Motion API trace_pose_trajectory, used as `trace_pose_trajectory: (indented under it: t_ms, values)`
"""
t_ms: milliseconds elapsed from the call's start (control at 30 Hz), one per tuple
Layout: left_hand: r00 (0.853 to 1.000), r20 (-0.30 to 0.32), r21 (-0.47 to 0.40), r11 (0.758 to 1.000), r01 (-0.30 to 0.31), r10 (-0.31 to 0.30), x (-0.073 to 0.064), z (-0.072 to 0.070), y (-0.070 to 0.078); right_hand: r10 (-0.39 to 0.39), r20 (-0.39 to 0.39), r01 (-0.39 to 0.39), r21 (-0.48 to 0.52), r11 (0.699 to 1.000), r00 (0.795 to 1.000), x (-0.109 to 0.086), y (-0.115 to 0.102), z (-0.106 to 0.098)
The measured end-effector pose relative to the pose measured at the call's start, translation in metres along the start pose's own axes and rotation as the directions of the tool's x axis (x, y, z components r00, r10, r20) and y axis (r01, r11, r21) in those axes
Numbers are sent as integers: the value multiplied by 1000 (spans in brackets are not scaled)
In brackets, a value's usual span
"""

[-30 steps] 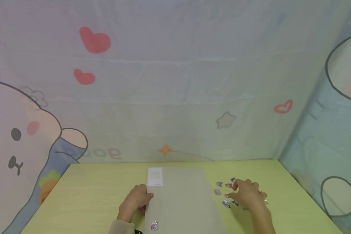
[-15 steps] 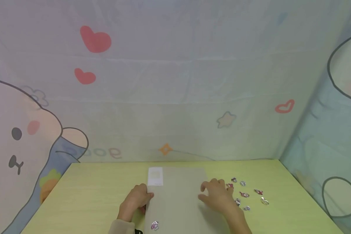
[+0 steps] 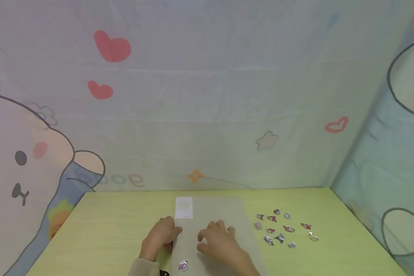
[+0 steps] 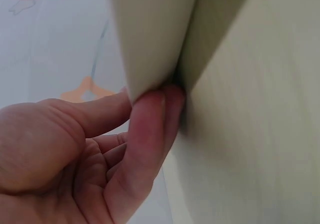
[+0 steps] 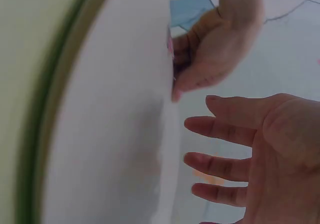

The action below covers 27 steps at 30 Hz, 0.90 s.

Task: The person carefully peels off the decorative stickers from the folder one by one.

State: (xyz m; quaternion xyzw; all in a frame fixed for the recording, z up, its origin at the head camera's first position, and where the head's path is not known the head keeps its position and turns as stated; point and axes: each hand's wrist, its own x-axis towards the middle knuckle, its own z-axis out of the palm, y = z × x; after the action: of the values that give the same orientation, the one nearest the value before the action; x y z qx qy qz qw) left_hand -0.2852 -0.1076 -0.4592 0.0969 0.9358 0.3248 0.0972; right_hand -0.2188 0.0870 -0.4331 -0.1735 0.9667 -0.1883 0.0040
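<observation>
A pale grey board (image 3: pixel 224 211) lies on the table, a white label (image 3: pixel 184 207) at its far left corner and one small shiny purple-pink sticker-like piece (image 3: pixel 183 265) near its front left. My left hand (image 3: pixel 160 235) grips the board's left edge, thumb on top and fingers beneath; in the left wrist view the fingers (image 4: pixel 145 134) curl under that edge. Over the middle of the board hovers my right hand (image 3: pixel 219 241). Its fingers (image 5: pixel 217 166) are spread apart and loosely bent in the right wrist view, with nothing between them.
Several small shiny pieces (image 3: pixel 289 229) in red, purple and silver lie scattered on the yellow-green table (image 3: pixel 124 214) to the right of the board. A printed cloth backdrop (image 3: pixel 207 96) rises behind the table and along its sides.
My right hand has moved left from the scattered pieces to above the board, uncovering them. The left hand has kept its grip on the board's edge.
</observation>
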Motion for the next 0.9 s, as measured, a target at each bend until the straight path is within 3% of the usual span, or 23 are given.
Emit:
trace_pose_trajectory:
  t_ms: [200,400,900]
  values:
    - [1000,1,0,1000,-7,7,1,2,0,-7,56,10,-60,998,998,9,-23,16]
    - [1000,1,15,1000,-22,22,0,1,0,-26,87,28,-26,999,996,12,-37,23]
    - [1000,-8,16,1000,-4,4,0,0,-1,-51,94,57,-69,996,994,8,-48,31]
